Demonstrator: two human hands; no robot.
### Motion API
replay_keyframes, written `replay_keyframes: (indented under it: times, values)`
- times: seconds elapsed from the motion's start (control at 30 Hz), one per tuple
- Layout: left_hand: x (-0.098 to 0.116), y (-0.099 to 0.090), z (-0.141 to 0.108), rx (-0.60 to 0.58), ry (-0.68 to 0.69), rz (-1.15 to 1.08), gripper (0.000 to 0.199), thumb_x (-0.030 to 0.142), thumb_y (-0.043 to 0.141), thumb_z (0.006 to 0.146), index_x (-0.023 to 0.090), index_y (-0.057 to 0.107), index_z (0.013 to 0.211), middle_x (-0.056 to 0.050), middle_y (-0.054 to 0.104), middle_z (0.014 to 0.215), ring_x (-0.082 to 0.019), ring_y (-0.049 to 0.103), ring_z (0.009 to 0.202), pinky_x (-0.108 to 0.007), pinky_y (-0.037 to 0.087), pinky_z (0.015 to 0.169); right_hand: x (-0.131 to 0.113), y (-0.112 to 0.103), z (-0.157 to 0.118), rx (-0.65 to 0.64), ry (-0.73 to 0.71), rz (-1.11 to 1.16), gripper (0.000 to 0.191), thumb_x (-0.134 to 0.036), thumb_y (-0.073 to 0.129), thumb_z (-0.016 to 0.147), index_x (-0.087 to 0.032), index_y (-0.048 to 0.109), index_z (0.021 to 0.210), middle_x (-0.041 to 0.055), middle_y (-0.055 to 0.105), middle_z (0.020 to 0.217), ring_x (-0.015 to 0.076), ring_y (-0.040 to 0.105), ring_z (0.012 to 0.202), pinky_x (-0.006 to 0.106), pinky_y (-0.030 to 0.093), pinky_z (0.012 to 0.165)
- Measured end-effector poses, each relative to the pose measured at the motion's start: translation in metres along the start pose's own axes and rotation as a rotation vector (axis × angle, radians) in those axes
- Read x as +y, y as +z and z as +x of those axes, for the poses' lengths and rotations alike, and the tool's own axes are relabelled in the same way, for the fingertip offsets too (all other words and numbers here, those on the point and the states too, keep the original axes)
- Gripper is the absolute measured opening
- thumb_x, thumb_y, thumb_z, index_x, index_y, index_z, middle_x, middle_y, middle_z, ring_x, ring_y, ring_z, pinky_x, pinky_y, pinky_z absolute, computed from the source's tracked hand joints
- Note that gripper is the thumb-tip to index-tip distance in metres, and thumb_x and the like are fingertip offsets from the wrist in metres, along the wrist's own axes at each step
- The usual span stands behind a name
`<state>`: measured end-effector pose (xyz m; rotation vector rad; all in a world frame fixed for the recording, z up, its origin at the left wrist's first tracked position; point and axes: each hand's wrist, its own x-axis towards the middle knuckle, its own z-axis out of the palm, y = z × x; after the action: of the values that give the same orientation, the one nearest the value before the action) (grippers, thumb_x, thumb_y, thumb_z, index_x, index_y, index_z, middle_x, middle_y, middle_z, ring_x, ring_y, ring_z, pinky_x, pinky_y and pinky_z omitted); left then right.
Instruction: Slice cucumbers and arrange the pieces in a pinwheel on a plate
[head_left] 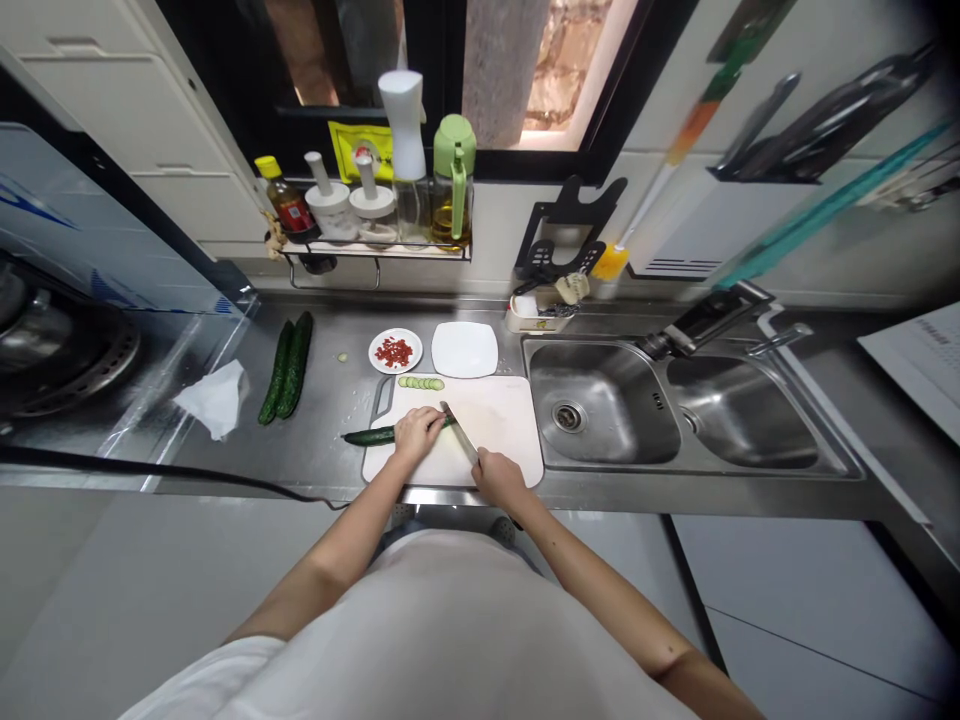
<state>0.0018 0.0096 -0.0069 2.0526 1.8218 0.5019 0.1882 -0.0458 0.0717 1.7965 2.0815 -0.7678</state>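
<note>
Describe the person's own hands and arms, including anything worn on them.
Left hand and right hand are gloveless, and both forearms are uncovered. A plain white short sleeve shows on the left arm; the right sleeve is out of view. I can't tell if the right wrist has a band.

- Steel counter [322, 390], carrying everything below
- Two whole cucumbers [287, 368], side by side towards the left
- White crumpled sheet [214, 400], left of them
- Small pale green piece [342, 357], left of the round plate
- Round white plate [396, 371] bearing chopped red pieces [394, 351]
- Squarish white plate [465, 350], just right of it
- White cutting board [517, 430], at the front edge, under cucumber slices [421, 383] and a partly overhanging cucumber [371, 437]
- Small caddy [538, 323], at the back
</note>
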Motion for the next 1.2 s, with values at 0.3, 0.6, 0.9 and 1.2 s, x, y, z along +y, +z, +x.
replay_keyframes:
  times: [0.3, 0.6, 0.9, 1.2]
  values:
    - [0.000, -0.002, 0.001, -0.025, -0.008, 0.004, 0.028, 0.042, 0.045, 0.094, 0.031, 0.070, 0.101, 0.000, 0.067, 0.107, -0.018, 0.055, 0.100, -0.028, 0.039, 0.079, -0.010, -0.003, 0.019, 0.001, -0.001, 0.000, 0.028, -0.019, 0.037, 0.092, -0.015, 0.056, 0.111, 0.0138, 0.068, 0.103, 0.0229, 0.063, 0.100, 0.029, 0.040, 0.078]
    - [0.001, -0.002, 0.001, -0.021, -0.011, 0.002, 0.027, 0.042, 0.045, 0.094, 0.031, 0.070, 0.100, 0.000, 0.068, 0.107, -0.018, 0.055, 0.100, -0.028, 0.039, 0.078, -0.012, -0.002, 0.018, 0.012, 0.003, -0.002, 0.029, -0.019, 0.036, 0.091, -0.014, 0.056, 0.112, 0.0150, 0.068, 0.104, 0.0240, 0.063, 0.099, 0.031, 0.041, 0.078]
    - [0.001, -0.002, 0.001, -0.013, -0.005, 0.008, 0.029, 0.043, 0.043, 0.095, 0.030, 0.069, 0.100, 0.000, 0.068, 0.108, -0.017, 0.056, 0.099, -0.028, 0.039, 0.077, -0.002, 0.005, 0.000, 0.004, 0.011, -0.009, 0.027, -0.019, 0.037, 0.092, -0.015, 0.056, 0.109, 0.0143, 0.069, 0.099, 0.0233, 0.064, 0.097, 0.029, 0.040, 0.074]
    - [0.001, -0.002, 0.001, -0.023, -0.017, 0.017, 0.028, 0.042, 0.044, 0.094, 0.031, 0.069, 0.100, 0.000, 0.068, 0.108, -0.017, 0.056, 0.100, -0.028, 0.039, 0.080, -0.011, 0.000, 0.017, 0.014, 0.000, -0.012, 0.027, -0.019, 0.037, 0.091, -0.014, 0.056, 0.110, 0.0152, 0.068, 0.102, 0.0231, 0.063, 0.100, 0.030, 0.041, 0.078]
